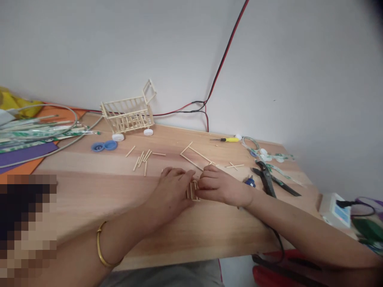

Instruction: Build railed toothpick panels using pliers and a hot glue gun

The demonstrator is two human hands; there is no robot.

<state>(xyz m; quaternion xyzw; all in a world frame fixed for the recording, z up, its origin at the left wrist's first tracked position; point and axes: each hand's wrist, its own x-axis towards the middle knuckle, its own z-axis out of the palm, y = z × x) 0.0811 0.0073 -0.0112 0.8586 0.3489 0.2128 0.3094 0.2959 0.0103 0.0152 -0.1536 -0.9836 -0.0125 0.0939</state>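
A small frame of short wooden sticks (194,191) lies on the wooden table between my two hands. My left hand (170,189) steadies its left side with bent fingers; their tips are partly hidden. From the right, my right hand (223,185) closes its fingers on the frame's other side, covering part of it. Just beyond my hands lies an open outline of longer sticks (191,155). Several loose short sticks (143,157) are to the left of it, and two crossed sticks (234,166) to the right.
A stick-built cart (128,113) with white cap wheels stands at the back left, near blue caps (104,146) and wrapped sticks (44,129). On the right are black-handled pliers (266,179), a yellow screwdriver (230,140), a blue-tipped tool (249,181) and a white power box (334,211).
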